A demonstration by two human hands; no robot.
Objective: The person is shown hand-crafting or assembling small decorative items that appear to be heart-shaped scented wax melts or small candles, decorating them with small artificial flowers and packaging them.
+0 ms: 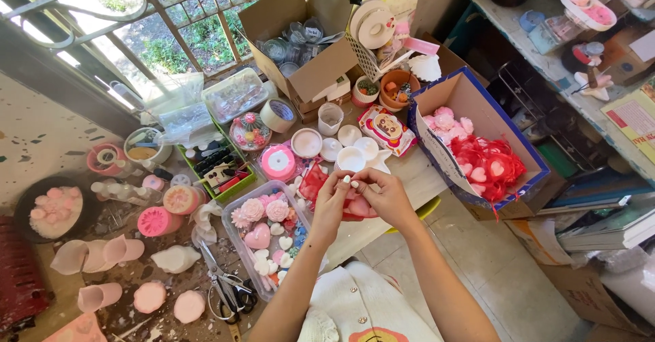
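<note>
I pinch a small pink wrapped piece between both hands, fingertips meeting above the cluttered bench, holding it steady for close work.

A glossy red cellophane wrap crinkled between the left hand and right hand; nearby sat a clear plastic tray, matt cardboard box, steel scissors and paint-flecked wooden tabletop.

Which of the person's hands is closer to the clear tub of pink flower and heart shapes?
The left hand. It hangs just right of the clear tub; the right hand is farther right, beyond it, both pinching a small pink-red item.
</note>
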